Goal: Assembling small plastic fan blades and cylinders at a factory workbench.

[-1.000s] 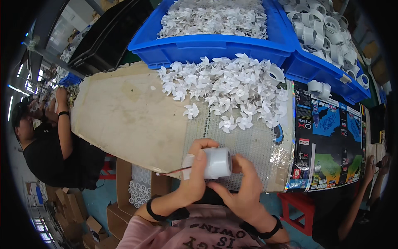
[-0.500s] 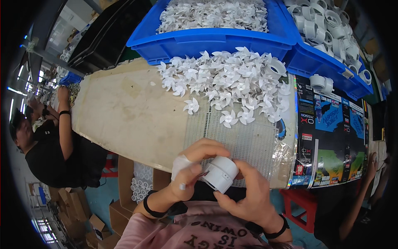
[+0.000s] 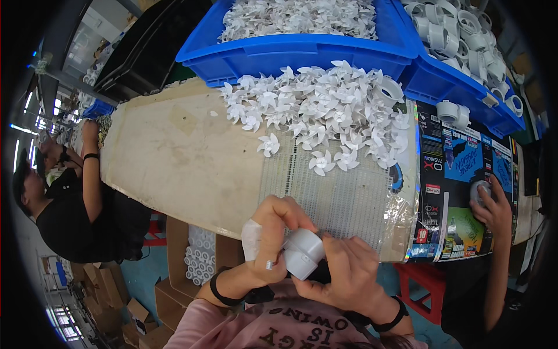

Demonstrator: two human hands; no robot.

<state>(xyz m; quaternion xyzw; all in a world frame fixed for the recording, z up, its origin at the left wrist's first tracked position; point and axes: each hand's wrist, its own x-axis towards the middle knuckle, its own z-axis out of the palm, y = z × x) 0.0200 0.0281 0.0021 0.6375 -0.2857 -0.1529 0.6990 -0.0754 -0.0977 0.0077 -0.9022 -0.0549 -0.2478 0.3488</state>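
Observation:
A short white plastic cylinder (image 3: 303, 254), a two-part housing with a raised band, is held tilted between my hands, just off the table's near edge. My left hand (image 3: 272, 235) is closed on its left side, fingers curled over the top; a whitish wrap covers part of this hand. From the right, my right hand (image 3: 347, 269) pinches the housing between thumb and fingers. Whatever lies inside the cylinder is hidden. Beyond my hands, a heap of white fan blades (image 3: 325, 110) spreads across the table, with a few loose ones at its near side.
A blue bin (image 3: 296, 55) of more fan blades stands behind the heap. Right of it, another blue bin (image 3: 465, 96) holds white rings. At right a co-worker's hand (image 3: 494, 212) holds a white part over printed sheeting. Another person (image 3: 87, 215) sits at left. A cardboard box (image 3: 226, 256) holds white parts.
The housing has turned in my hands, and my left fingers have shifted round it. A thin reddish bit at its left end is hidden now. The co-worker's hand has come in over the sheeting.

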